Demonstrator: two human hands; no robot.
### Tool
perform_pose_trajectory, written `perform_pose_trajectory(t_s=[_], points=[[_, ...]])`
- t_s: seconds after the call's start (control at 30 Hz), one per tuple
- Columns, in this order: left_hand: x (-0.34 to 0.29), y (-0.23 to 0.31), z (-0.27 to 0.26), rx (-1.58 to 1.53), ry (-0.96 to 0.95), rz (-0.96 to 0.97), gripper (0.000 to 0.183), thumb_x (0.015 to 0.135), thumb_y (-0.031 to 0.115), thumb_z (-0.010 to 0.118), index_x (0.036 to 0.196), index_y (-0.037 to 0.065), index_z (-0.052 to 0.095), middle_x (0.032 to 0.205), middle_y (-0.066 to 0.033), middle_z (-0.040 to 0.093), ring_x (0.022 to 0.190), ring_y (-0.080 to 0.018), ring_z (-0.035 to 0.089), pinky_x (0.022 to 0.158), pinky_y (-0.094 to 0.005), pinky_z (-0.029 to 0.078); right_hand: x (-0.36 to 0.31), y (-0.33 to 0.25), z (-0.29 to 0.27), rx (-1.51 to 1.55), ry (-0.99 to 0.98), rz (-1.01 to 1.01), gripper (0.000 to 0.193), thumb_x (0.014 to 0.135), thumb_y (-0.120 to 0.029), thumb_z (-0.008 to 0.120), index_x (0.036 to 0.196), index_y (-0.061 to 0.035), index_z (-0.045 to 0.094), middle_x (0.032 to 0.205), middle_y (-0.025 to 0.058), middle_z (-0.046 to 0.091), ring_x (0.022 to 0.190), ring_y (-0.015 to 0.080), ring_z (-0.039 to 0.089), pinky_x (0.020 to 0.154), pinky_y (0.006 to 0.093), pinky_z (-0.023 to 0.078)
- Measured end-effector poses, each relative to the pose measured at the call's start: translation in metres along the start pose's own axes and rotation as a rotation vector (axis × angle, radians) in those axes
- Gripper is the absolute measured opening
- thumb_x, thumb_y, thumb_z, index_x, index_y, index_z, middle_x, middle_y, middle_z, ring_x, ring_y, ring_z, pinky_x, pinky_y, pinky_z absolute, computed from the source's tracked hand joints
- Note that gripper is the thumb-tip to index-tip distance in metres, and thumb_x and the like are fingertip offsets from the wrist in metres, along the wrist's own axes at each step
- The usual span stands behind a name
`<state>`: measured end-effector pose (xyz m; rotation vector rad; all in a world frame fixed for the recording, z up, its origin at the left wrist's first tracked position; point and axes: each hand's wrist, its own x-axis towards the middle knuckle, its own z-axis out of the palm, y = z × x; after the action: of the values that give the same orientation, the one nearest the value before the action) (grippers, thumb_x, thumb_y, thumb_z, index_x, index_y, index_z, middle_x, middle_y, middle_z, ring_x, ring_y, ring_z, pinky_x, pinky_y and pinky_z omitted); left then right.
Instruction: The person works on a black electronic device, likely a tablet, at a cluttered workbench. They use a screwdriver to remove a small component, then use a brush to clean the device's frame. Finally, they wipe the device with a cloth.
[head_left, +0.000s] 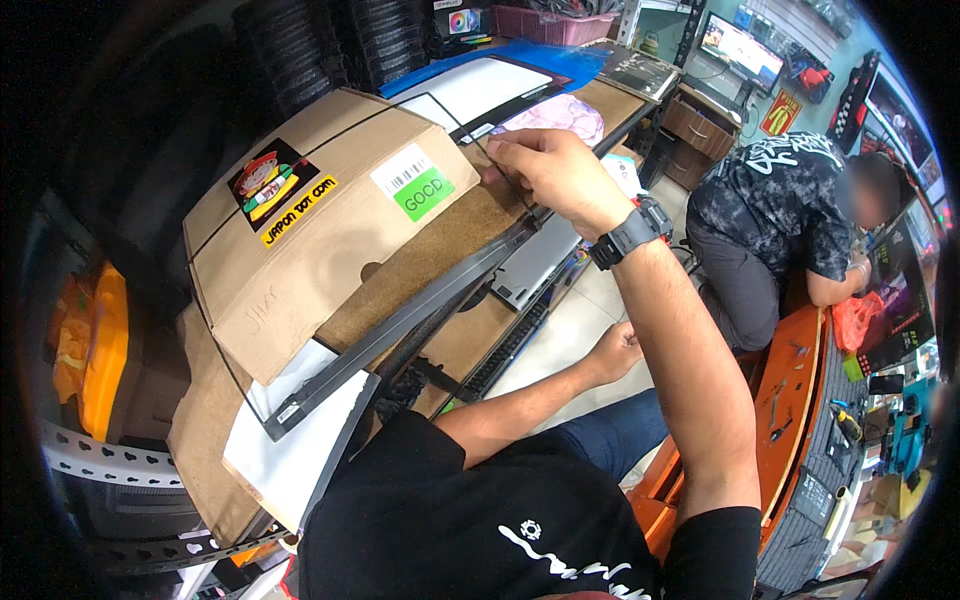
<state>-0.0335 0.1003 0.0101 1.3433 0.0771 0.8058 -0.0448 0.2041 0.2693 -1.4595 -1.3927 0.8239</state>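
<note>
A thin black rectangular frame point(400, 325), like a monitor bezel with one thicker bar, lies tilted over a brown cardboard box point(330, 255). My right hand point(550, 170) wears a black watch and is closed in a pinch on the frame's thin side, near the box's right end. The box has a cartoon sticker, a barcode label and a green label. My left hand point(612, 355) is loosely curled, low and apart from the frame; what it holds, if anything, is hidden. White panels point(275, 450) lie under the frame's near end.
A silver laptop-like panel point(538, 262) and a black keyboard point(505, 350) lie below the bar. A person point(780, 220) crouches at the right by an orange table point(790, 400) with small tools. A pink basket point(550, 27) stands at the back; a perforated metal shelf rail point(110, 460) is at left.
</note>
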Motion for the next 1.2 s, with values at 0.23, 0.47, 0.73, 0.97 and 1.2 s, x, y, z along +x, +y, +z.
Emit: perform_pose_trajectory(t_s=[0.23,0.47,0.73,0.97,1.2], points=[[-0.001,0.013,0.004,-0.015,-0.114,-0.056,0.023,0.106,0.016,0.059,0.114,-0.003,0.068,0.1,-0.0003,0.072,0.091,-0.0054,0.062,0.082,-0.0259,0.051,-0.028,-0.015,-0.014,0.441,-0.064,-0.079,0.029,0.102,-0.025,0.067,0.119,-0.0036,0.076,0.087,-0.0054,0.066,0.07,0.0025,0.046,0.062,0.0207,0.038],[-0.005,0.042,0.007,-0.045,-0.158,-0.064,0.027,0.108,0.021,0.058,0.118,-0.002,0.067,0.101,-0.0028,0.072,0.093,-0.0097,0.066,0.087,-0.0284,0.053,-0.051,-0.045,-0.025,0.531,-0.169,-0.267,0.033,0.102,-0.025,0.068,0.126,-0.0024,0.072,0.09,-0.0045,0.063,0.077,0.0032,0.051,0.066,0.0216,0.041],[0.006,0.102,-0.005,-0.172,-0.229,0.02,0.027,0.107,0.02,0.059,0.119,-0.002,0.069,0.1,-0.0083,0.071,0.093,-0.0164,0.068,0.088,-0.0344,0.056,-0.1,-0.079,-0.058,0.661,-0.142,-0.522,0.042,0.107,-0.028,0.059,0.136,0.0025,0.061,0.091,-0.0043,0.054,0.079,0.0047,0.045,0.064,0.021,0.038],[0.016,0.148,-0.012,-0.47,-0.341,0.065,0.032,0.1,0.017,0.057,0.121,-0.005,0.067,0.104,-0.0159,0.071,0.093,-0.0261,0.07,0.086,-0.0406,0.057,-0.185,-0.081,-0.144,0.823,-0.028,-0.697,0.042,0.114,-0.023,0.044,0.147,0.0017,0.049,0.092,-0.002,0.044,0.078,0.0088,0.038,0.062,0.0235,0.037],[0.044,0.119,-0.019,-0.922,-0.012,-0.151,0.041,0.097,0.026,0.05,0.127,0.001,0.065,0.106,-0.0122,0.07,0.096,-0.025,0.067,0.084,-0.0367,0.055,-0.329,-0.051,-0.197,0.626,0.427,-0.681,0.046,0.113,-0.024,0.046,0.148,0.0054,0.047,0.092,-0.0017,0.046,0.079,0.0076,0.042,0.063,0.023,0.041]])
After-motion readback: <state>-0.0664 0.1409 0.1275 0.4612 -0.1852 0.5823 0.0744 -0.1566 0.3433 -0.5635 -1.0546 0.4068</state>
